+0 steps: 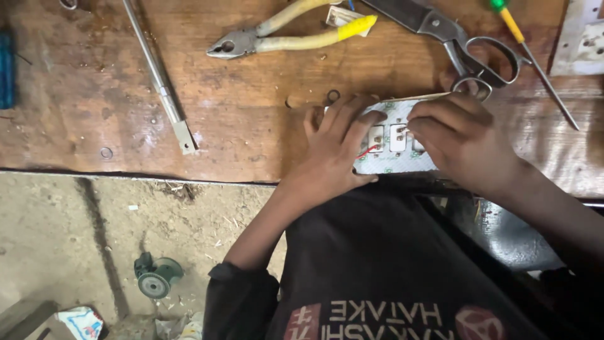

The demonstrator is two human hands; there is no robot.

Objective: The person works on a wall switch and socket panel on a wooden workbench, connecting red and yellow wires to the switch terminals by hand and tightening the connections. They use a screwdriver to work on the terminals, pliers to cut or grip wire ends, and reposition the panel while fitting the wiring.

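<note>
1. Switch plate (393, 154): I log a white, patterned board with small square switch modules set in it, lying flat near the front edge of the wooden workbench (251, 119), just above the person's dark shirt (377, 264). A short red wire (369, 151) shows on it beside the modules.
2. Left hand (336, 148): I see it spread palm-down over the plate's left end, fingers loosely curved and pressing on it rather than wrapped around it.
3. Right hand (462, 141): it covers the plate's right end, fingers bent inward with the tips at the modules. It looks pinched on something small there, but I cannot tell what from this angle.
4. Scissors (465, 44): metal, lying just beyond the right hand, loops toward the plate, blades pointing up and left.
5. Screwdriver (535, 63): thin shaft with a yellow and green handle, lying slantwise to the right of the scissors.
6. Pliers (283, 38): yellow-handled, jaws pointing left, lying well above the left hand.
7. Metal rod (160, 79): long, with a flat end, lying slantwise on the bench's left part, well apart from the hands.
8. Small washer (333, 96): a dark ring on the wood just above the left hand's fingers.
9. Concrete floor (94, 239): below the bench edge, carrying a small green wheeled part (156, 276) and scattered scraps.
</note>
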